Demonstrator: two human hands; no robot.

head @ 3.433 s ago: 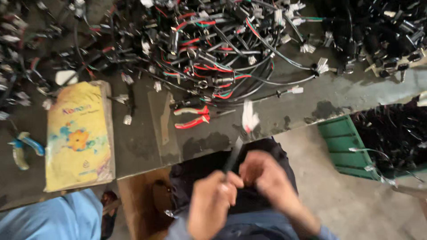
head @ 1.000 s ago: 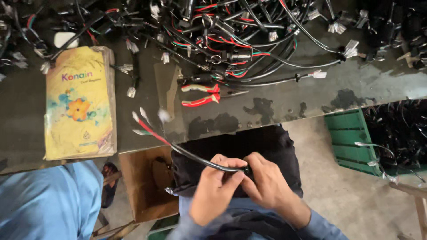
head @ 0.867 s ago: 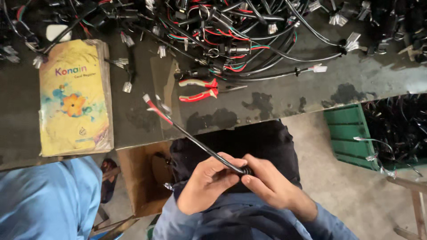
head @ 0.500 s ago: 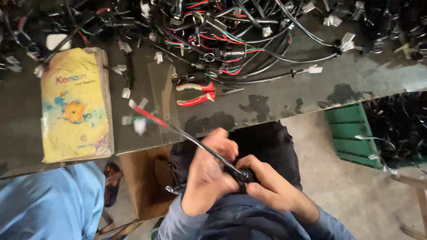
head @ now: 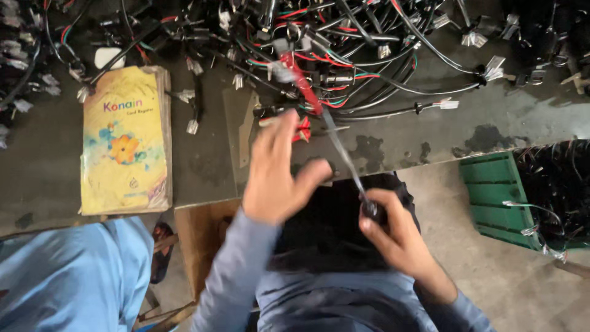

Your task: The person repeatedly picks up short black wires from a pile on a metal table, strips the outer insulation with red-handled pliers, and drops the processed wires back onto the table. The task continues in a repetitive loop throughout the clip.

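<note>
Right hand [head: 393, 224]: lowest in view, over the lap, fingers closed around the near end of a thin black cable.
Cable [head: 342, 150]: runs taut from the right hand up and left to a red-wrapped end with a pale connector above the surface edge; motion blur hides detail.
Left hand [head: 278, 169]: raised just left of the cable, fingers loosely spread and holding nothing; whether it touches the cable cannot be told.
Red-handled pliers [head: 302, 128]: on the surface, partly hidden behind the left hand.
Yellow booklet [head: 126, 140]: flat on the dark surface [head: 209, 160], far left.
Green crate [head: 495, 193]: on the floor, right.
Wire pile [head: 344, 49]: tangled black, red and green cables along the far surface.
</note>
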